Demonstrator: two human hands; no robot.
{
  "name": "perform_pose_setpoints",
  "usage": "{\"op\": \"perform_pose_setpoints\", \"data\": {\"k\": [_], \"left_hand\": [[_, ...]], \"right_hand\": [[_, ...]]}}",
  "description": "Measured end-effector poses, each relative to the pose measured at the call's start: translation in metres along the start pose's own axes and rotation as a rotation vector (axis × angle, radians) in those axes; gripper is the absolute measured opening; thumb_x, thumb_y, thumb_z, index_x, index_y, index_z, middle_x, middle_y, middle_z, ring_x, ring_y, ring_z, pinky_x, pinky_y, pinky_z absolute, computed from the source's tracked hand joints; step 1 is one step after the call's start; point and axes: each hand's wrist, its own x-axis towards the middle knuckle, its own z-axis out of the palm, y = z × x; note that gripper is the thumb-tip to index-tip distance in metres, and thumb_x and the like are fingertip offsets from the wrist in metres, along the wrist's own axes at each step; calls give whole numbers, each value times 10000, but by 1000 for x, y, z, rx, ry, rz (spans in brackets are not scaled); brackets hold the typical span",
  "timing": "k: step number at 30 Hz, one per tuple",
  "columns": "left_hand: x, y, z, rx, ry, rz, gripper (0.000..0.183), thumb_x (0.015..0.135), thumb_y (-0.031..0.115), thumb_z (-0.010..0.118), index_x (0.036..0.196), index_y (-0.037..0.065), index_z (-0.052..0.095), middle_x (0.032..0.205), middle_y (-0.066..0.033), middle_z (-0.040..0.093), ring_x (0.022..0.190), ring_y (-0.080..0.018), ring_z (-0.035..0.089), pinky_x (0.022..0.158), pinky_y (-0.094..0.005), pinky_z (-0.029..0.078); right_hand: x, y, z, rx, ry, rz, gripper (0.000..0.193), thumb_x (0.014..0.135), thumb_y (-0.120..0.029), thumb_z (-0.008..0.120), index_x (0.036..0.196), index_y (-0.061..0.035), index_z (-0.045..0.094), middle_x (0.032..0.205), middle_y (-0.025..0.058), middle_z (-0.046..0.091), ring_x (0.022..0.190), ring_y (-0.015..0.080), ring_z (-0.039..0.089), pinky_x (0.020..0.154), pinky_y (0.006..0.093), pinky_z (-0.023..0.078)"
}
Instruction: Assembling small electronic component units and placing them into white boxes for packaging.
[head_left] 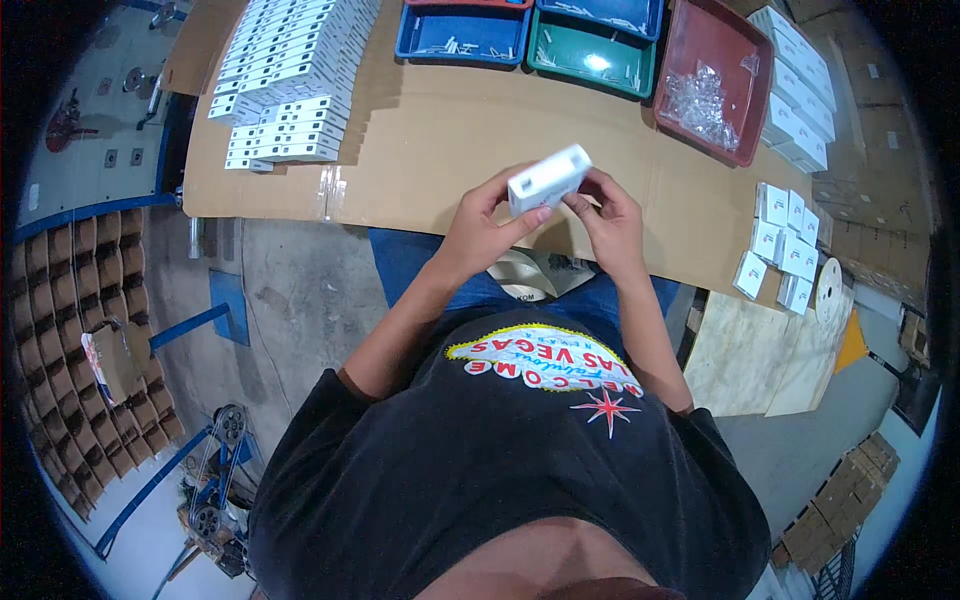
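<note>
A small white box [549,181] is held up between my two hands, tilted over the near edge of the table. My left hand [490,222] grips its left end, with the thumb along the lower side. At the box's right end, the fingers and thumb of my right hand [608,218] are bent against it. The box is slightly blurred, and some fingertips are hidden behind it. Around it lies the cardboard-covered tabletop [430,150].
Stacked white boxes [290,70] stand at the far left. Blue [462,35] and green trays [592,55] hold small white pieces; a red tray [712,80] holds clear plastic parts. Loose white boxes [785,240] lie at right, near a white reel [828,285].
</note>
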Motion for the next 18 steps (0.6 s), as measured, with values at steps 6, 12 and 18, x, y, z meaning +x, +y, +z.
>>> {"op": "perform_pose_setpoints", "data": {"k": [6, 12, 18], "left_hand": [[8, -25, 17, -499, 133, -296, 634, 1110, 496, 302, 1485, 1, 431, 1331, -150, 627, 1216, -237, 627, 1068, -406, 471], [9, -23, 21, -651, 113, -463, 758, 1072, 642, 234, 1471, 31, 439, 1329, -181, 616, 1183, -266, 641, 1022, -433, 498], [5, -28, 7, -550, -76, -611, 870, 1013, 759, 171, 1463, 72, 456, 1290, -129, 645, 1149, -242, 657, 965, -435, 542]], "right_hand": [[-4, 1, -2, 154, -114, 281, 470, 928, -49, 736, 1375, -22, 594, 1052, 63, 714, 925, 158, 694, 847, 278, 559], [0, -34, 3, -682, 22, -180, 624, 821, -214, 835, 1388, -87, 606, 1356, 164, 587, 1200, 296, 616, 985, 420, 524], [7, -36, 7, -709, -288, -552, 668, 723, -246, 858, 1346, -152, 639, 1349, 157, 561, 1243, 376, 555, 1063, 480, 460]]}}
